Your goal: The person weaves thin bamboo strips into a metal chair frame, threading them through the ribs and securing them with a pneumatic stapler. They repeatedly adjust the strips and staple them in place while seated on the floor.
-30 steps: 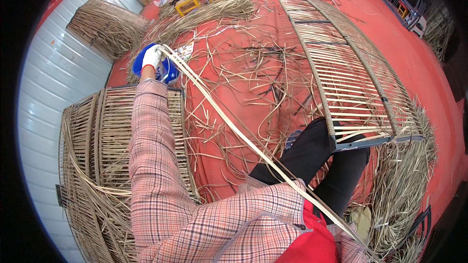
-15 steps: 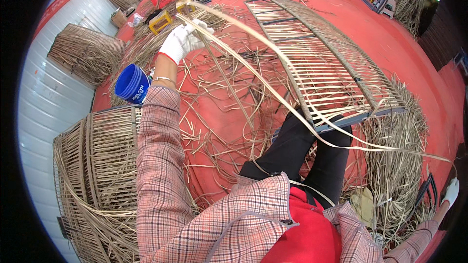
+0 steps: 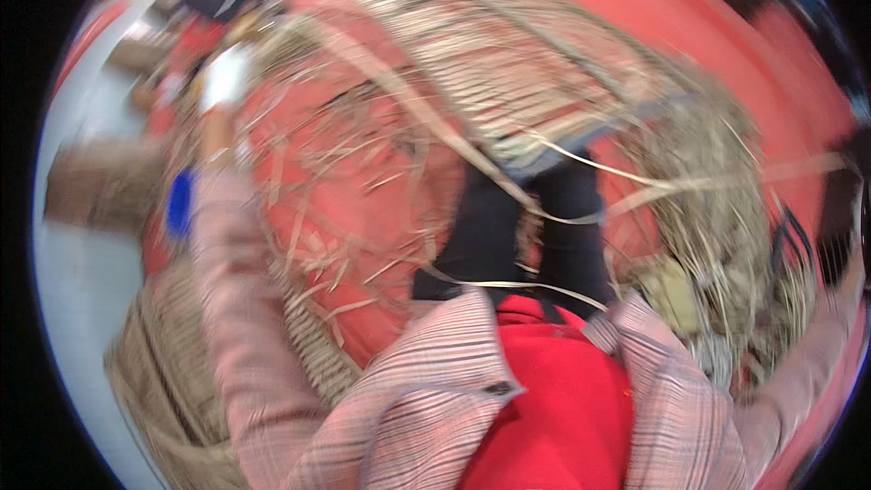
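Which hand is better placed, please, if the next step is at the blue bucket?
Left, I think: the left hand is on the same side, its sleeve passing the blue bucket. The right sleeve stretches toward the opposite rim.

Arms spread wide, a person in a pink patterned cloth jacket (image 3: pixel 422 377) over a bright red cloth top (image 3: pixel 558 399) extends the left arm (image 3: pixel 238 281) forward and left of the top, its white-gloved left hand (image 3: pixel 227 77) blurred. The right arm (image 3: pixel 798 390) reaches out to the top's right; black-trousered legs (image 3: pixel 573 236) stretch ahead of it.
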Demonstrator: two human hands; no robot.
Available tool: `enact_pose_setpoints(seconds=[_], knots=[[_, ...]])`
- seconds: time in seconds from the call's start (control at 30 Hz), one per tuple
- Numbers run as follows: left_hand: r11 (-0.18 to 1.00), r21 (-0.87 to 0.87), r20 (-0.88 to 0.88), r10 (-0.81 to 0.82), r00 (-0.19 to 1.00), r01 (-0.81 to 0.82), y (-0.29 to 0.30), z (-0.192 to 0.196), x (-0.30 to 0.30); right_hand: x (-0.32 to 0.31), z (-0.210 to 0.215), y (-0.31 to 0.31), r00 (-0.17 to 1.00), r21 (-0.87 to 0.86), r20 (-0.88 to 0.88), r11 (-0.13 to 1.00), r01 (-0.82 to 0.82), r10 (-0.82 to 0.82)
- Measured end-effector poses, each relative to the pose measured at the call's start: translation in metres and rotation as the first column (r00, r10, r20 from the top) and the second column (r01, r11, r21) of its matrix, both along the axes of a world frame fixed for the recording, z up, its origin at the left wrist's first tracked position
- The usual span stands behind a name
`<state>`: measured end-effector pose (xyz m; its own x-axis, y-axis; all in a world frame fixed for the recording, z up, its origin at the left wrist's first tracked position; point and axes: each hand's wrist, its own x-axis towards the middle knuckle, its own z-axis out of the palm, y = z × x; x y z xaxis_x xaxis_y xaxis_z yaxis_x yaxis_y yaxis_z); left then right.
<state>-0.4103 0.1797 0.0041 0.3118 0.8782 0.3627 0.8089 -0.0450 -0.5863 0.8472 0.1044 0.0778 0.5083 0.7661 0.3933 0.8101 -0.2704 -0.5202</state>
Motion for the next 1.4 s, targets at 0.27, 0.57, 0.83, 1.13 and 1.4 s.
enact_pose_setpoints(seconds=[0.27, 0.57, 0.83, 1.13, 1.4], knots=[[0.921, -0.387, 0.922, 0.388, 0.004, -0.035, -0.017, -0.086, -0.23, -0.108, -0.014, -0.081, 0.564, 0.075, -0.819, 0.994, -0.085, 0.11], [0.79, 0.047, 0.994, 0.026, -0.109, 0.612, -0.047, -0.016, 0.138, -0.378, -0.048, -0.004, -0.201, 0.315, -0.949, 0.714, -0.626, 0.243], [0.445, 0.087, 0.876, 0.392, -0.281, 0.891, -0.103, 0.0, 0.462, -0.491, -0.057, 0.005, -0.182, 0.303, -0.944, 0.507, -0.807, 0.275], [0.573, 0.291, 0.59, 0.523, -0.615, 0.766, -0.051, -0.046, 0.486, -0.57, -0.079, 0.013, -0.165, 0.241, -0.93, 0.206, -0.948, 0.328], [0.783, 0.273, 0.675, 0.258, -0.692, 0.558, -0.034, 0.003, 0.371, -0.601, -0.08, 0.012, 0.126, -0.017, -0.813, 0.192, -0.981, 0.568]])
